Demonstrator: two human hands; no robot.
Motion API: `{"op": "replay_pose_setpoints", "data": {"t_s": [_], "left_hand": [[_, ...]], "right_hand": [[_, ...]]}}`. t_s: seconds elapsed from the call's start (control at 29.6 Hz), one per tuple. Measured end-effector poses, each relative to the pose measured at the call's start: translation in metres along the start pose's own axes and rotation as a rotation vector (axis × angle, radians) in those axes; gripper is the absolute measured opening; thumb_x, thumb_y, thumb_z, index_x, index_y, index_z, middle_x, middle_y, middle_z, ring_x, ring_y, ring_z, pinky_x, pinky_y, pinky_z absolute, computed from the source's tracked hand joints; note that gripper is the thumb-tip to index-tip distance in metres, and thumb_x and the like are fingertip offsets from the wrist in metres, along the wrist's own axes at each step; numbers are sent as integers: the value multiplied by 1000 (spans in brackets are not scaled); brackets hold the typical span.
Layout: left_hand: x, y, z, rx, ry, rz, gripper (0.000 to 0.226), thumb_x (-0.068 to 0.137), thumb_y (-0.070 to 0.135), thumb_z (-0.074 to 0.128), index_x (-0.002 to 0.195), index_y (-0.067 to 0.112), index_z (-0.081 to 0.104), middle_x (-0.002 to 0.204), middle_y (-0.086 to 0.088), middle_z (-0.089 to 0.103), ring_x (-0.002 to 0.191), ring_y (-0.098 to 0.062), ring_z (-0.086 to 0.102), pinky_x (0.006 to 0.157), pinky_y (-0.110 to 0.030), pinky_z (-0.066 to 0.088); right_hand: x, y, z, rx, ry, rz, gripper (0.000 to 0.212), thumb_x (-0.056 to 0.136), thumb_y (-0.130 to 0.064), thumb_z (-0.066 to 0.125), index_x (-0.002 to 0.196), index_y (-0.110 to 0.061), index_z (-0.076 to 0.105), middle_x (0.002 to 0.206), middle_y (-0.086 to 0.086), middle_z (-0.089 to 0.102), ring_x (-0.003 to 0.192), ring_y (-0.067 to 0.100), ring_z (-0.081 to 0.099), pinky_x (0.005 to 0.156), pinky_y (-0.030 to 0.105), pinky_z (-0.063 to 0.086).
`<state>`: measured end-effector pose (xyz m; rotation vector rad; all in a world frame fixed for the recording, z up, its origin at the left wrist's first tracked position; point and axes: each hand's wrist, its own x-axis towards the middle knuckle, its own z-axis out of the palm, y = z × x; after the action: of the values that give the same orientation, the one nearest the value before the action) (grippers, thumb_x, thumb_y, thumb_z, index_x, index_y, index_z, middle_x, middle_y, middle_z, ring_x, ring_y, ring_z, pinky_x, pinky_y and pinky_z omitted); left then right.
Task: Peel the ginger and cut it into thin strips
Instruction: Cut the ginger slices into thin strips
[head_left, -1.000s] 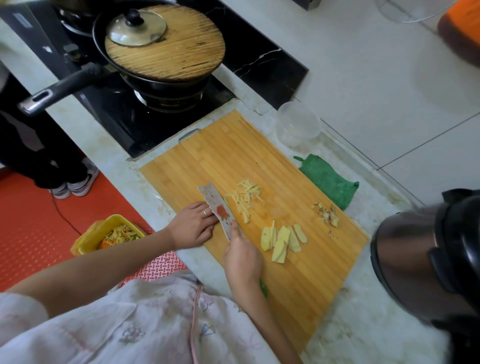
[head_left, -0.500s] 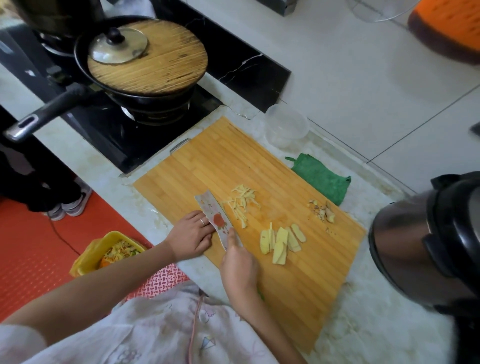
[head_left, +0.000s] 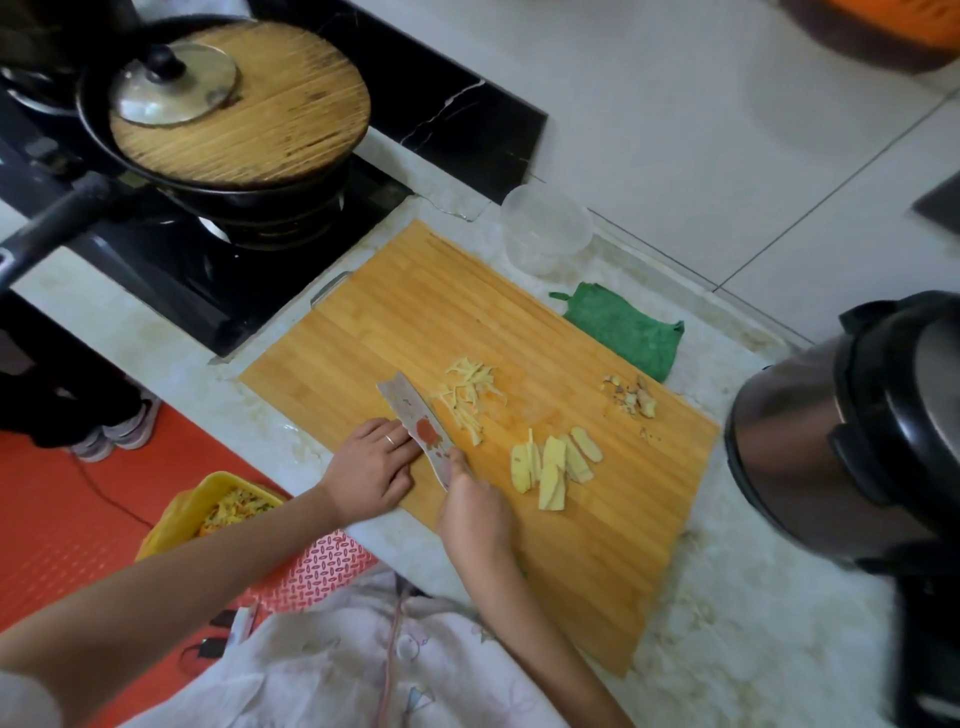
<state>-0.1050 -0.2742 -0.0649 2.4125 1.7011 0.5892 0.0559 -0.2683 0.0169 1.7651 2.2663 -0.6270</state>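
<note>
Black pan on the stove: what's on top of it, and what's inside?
A round wooden board covers the pan, with a small knobbed lid on it. The inside is hidden.

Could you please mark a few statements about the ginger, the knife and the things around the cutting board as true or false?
1. The right hand grips the knife. True.
2. The ginger slices lie left of the blade. False: they lie right of it, on the cutting board.
3. The green cloth lies beside the board's far edge. True.
4. The pan is uncovered. False: a round wooden lid covers it.
5. The ginger strips are in the clear container. False: they lie piled on the board.
</note>
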Motion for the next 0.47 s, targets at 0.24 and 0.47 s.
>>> {"op": "replay_pose_setpoints", "data": {"t_s": [0.24, 0.47], "left_hand": [[0, 3, -2, -25, 0, -11, 42, 79, 20, 41, 108, 6, 69, 111, -10, 66, 106, -25, 55, 91, -38, 39], [-2, 4, -7, -31, -122, -57, 50, 81, 23, 41, 122, 10, 66, 120, -8, 66, 119, -23, 56, 97, -36, 37]], "right_hand": [[35, -19, -18, 112, -40, -13, 44, 96, -5, 35, 139, -12, 38, 119, 14, 62, 110, 31, 59, 76, 33, 45], [71, -10, -42, 362, -75, -76, 26, 86, -15, 54, 110, -14, 66, 100, 14, 69, 94, 31, 63, 75, 35, 51]]}}
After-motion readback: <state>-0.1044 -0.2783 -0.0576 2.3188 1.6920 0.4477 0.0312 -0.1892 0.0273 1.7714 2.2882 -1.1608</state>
